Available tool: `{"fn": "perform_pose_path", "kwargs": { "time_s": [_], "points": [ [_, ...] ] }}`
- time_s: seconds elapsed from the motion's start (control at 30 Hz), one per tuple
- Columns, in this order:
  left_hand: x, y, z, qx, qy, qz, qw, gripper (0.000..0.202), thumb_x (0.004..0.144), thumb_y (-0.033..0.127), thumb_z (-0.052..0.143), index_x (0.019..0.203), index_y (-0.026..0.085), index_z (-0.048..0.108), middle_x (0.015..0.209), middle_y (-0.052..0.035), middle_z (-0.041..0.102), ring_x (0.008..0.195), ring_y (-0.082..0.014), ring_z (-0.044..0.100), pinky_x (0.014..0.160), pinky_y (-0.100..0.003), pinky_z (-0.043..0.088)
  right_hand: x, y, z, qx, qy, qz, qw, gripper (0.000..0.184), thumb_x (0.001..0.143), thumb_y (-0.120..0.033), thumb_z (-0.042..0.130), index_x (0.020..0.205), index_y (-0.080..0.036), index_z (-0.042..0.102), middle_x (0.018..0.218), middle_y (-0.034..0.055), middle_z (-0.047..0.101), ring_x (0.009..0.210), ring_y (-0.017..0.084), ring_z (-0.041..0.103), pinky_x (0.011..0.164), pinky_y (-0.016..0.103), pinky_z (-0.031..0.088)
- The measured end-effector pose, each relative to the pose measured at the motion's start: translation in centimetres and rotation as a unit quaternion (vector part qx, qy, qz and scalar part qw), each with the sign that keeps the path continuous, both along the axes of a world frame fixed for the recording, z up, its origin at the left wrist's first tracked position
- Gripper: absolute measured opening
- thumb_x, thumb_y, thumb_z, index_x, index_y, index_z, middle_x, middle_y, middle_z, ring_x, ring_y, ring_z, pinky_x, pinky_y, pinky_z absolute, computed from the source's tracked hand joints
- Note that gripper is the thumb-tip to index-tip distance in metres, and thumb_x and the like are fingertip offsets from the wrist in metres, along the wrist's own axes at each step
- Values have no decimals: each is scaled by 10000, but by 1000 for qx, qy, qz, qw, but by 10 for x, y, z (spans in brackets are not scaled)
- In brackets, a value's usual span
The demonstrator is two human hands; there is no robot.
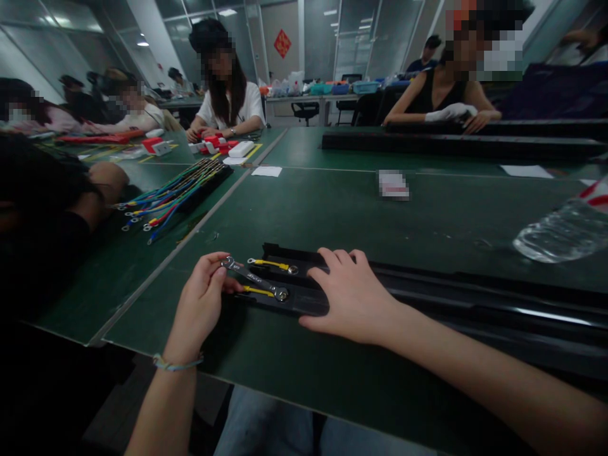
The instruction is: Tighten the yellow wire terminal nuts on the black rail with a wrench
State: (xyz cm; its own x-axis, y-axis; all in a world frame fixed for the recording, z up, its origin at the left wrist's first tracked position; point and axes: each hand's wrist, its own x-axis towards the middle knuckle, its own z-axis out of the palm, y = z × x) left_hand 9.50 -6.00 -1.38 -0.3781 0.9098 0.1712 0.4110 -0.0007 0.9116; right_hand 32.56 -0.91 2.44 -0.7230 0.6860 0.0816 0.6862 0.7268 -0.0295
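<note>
My left hand pinches one end of a combination wrench between thumb and fingers. The wrench's other end sits over a fastener near the end of a long black channel. A short yellow cable runs out from under that end, close to my left fingertips. Beside it, a second yellow cable with a ring terminal is fixed at a round bolt head. My right hand lies spread across the channel, fingers apart on its far edge and thumb at the near side.
Multicoloured cables with ring lugs lie at the left, near a person's arm. A water bottle lies at the right. Across the green table, another person handles a long black bar. Paper slips lie mid-table.
</note>
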Motion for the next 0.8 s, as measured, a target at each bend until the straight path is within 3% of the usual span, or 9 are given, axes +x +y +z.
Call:
{"fn": "perform_pose_path", "kwargs": {
  "time_s": [0.13, 0.33, 0.63, 0.8],
  "points": [
    [1, 0, 1, 5, -10, 4, 1000, 237, 807, 271, 417, 1018, 170, 453, 923, -61, 584, 602, -146, 586, 590, -286, 463, -1, -1, 0, 9, 6, 1, 1000, 690, 633, -684, 367, 1064, -180, 557, 1250, 182, 387, 1082, 344, 353, 856, 499, 208],
    [-3, -10, 5, -12, 60, 56, 997, 238, 762, 305, 499, 953, 167, 538, 659, -1, 552, 609, -158, 545, 608, -268, 437, -1, 0, 0, 7, 10, 3, 1000, 690, 638, -682, 365, 1061, -173, 559, 1245, 189, 393, 1084, 347, 355, 857, 504, 210],
    [-12, -39, 7, -56, -16, 84, 995, 304, 602, 373, 660, 831, 180, 610, 743, -24, 619, 625, -177, 549, 510, -238, 431, 0, 0, 1, 1, 7, 2, 1000, 707, 638, -693, 347, 1080, -182, 555, 1255, 182, 388, 1087, 348, 353, 861, 511, 206],
    [-11, -50, 6, -63, -3, 87, 994, 371, 592, 386, 663, 907, 194, 622, 768, -27, 642, 605, -180, 561, 518, -258, 464, -1, 0, 2, -7, 0, 0, 1000, 717, 639, -695, 339, 1093, -181, 548, 1259, 173, 386, 1089, 349, 349, 860, 511, 205]
  ]
}}
